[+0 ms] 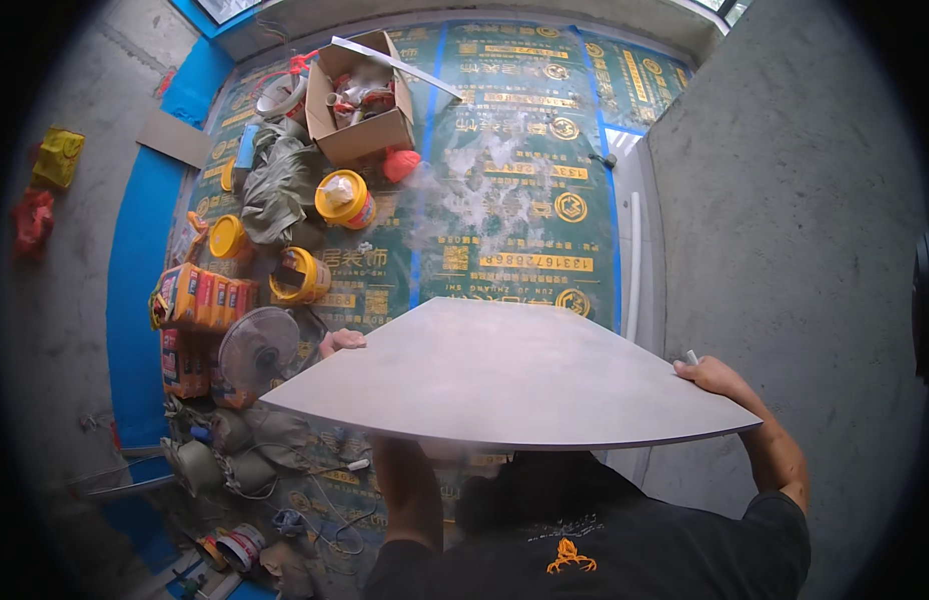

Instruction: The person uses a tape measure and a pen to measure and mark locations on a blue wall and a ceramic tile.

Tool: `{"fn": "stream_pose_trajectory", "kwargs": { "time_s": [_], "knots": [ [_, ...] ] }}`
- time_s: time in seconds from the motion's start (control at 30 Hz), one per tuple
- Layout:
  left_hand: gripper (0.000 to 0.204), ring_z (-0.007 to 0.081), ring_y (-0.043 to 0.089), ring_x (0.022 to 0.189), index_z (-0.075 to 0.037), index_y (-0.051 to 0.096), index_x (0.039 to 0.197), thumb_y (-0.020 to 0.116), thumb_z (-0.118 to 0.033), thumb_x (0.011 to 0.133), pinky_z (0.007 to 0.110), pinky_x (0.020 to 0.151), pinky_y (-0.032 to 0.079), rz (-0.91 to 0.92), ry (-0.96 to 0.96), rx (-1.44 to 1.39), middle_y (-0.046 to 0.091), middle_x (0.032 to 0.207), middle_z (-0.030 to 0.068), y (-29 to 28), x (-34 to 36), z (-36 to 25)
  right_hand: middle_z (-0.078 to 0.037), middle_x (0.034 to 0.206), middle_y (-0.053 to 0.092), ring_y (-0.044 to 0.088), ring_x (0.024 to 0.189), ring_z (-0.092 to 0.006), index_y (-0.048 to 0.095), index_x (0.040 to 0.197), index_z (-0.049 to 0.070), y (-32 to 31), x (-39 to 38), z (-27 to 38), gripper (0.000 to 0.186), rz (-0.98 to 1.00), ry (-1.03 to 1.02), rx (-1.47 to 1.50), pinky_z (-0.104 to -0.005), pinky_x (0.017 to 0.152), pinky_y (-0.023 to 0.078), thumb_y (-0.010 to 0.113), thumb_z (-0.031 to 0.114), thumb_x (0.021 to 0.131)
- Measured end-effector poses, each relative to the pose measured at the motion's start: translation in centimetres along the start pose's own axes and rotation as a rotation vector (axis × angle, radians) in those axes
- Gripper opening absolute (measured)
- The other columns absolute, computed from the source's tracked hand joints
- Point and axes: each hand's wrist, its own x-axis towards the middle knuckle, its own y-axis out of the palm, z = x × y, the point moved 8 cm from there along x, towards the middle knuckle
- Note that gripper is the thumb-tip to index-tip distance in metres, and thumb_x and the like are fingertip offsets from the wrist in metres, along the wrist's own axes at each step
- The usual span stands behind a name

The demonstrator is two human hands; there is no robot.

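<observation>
A large, pale grey tile [514, 370] with a thin dark edge lies between my hands, above the floor and across the front of my black shirt. My left hand [342, 342] shows only its fingers past the tile's left side; the rest is hidden beneath. At the opposite side, my right hand [712, 373] grips the edge with the thumb on top. A small white piece [692, 357] sticks up by that hand; what it is I cannot tell.
Green printed sheeting [514, 200] with white dust covers the floor. To the left stand yellow buckets [344, 200], a cardboard box [359, 100], a clear-bladed fan [258, 348] and orange packages [209, 298]. A white pipe [634, 265] runs along the right grey wall [784, 250].
</observation>
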Motion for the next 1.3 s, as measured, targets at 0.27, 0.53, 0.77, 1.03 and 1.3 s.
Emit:
{"fn": "stream_pose_trajectory", "kwargs": {
  "time_s": [0.27,0.53,0.77,1.03,1.3],
  "knots": [
    [0.035,0.0200,0.055,0.087,0.002,0.046,0.110,0.048,-0.032,0.100,0.032,0.084,0.047,-0.084,0.080,0.034,0.056,0.093,0.0104,-5.4,-0.4,-2.4,-0.013,0.084,0.068,0.064,0.072,-0.0199,0.069,0.094,-0.010,3.5,-3.9,0.6,0.048,-0.023,0.034,0.201,-0.0339,0.069,0.049,0.060,0.038,0.094],
    [0.086,0.0242,0.035,0.138,0.004,0.035,0.145,0.034,-0.067,0.096,0.040,0.117,0.021,-0.034,-0.501,-0.515,0.045,0.145,0.0139,-7.3,-13.4,-12.8,0.002,0.050,0.052,0.046,0.034,-0.0139,0.058,0.069,0.011,11.7,-9.6,-11.4,0.038,0.201,0.078,1.163,-0.0294,0.032,0.036,0.057,0.039,0.095],
    [0.070,0.0257,0.037,0.137,-0.001,0.030,0.148,0.043,-0.051,0.100,0.040,0.115,0.026,0.451,-0.931,-0.920,0.042,0.147,0.0125,-14.5,-34.9,-20.6,-0.001,0.062,0.055,0.048,0.047,-0.0117,0.064,0.078,0.006,28.0,-21.2,-17.8,0.028,-0.020,-0.001,0.523,-0.0296,0.041,0.038,0.061,0.029,0.093],
    [0.060,0.0340,0.034,0.139,0.000,0.033,0.144,0.052,-0.021,0.092,0.053,0.117,0.022,-0.066,-1.358,-0.852,0.040,0.147,0.0169,-32.6,-51.3,-15.3,-0.012,0.067,0.063,0.060,0.061,-0.0225,0.064,0.083,-0.003,52.3,-17.9,-30.6,0.048,-0.010,-0.006,0.040,-0.0400,0.059,0.048,0.047,0.039,0.099],
    [0.054,0.0292,0.039,0.137,-0.001,0.042,0.137,0.053,-0.013,0.086,0.048,0.117,0.026,-0.514,-1.462,-0.543,0.046,0.143,0.0153,-45.0,-65.8,-7.3,-0.027,0.090,0.068,0.067,0.086,-0.0413,0.066,0.098,-0.003,68.6,-13.7,-40.6,0.052,-0.052,-0.014,-0.029,-0.0481,0.078,0.051,0.046,0.045,0.098]
  ]
}}
